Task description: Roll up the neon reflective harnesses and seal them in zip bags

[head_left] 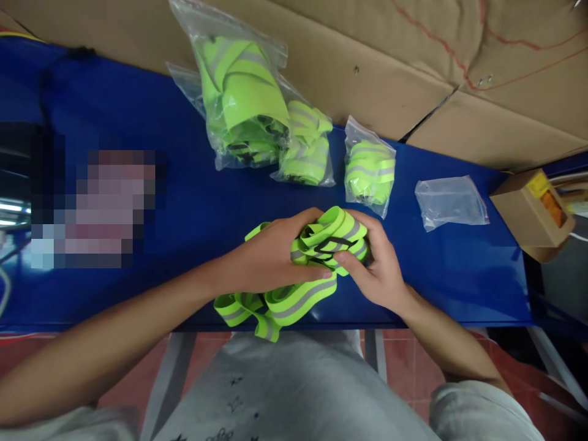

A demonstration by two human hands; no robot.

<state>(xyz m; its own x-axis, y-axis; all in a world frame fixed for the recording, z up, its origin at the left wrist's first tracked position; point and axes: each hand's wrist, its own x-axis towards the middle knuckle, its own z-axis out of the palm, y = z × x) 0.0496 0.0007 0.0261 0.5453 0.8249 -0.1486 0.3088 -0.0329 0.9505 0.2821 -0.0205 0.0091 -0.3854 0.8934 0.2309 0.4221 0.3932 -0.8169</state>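
A bundle of neon-green reflective strap [342, 229] with a grey stripe and black buckles is held between my two hands above the table's front part. My left hand [271, 251] wraps its left side, fingers closed over the coils. From the right, my right hand [379, 263] grips it, the thumb pressed on the front near a black buckle. Loose loops of the same strap [298, 303] hang below my left hand and reach the table's front edge. Part of the strap behind my left hand is hidden.
Clear bags of green straps stand at the back: a large one [250, 92], a smaller one [305, 144] and another [370, 165]. An unfilled clear zip bag [452, 202] lies right, beside a small cardboard box [528, 211]. Large cardboard [367, 92] borders the blue table [193, 177].
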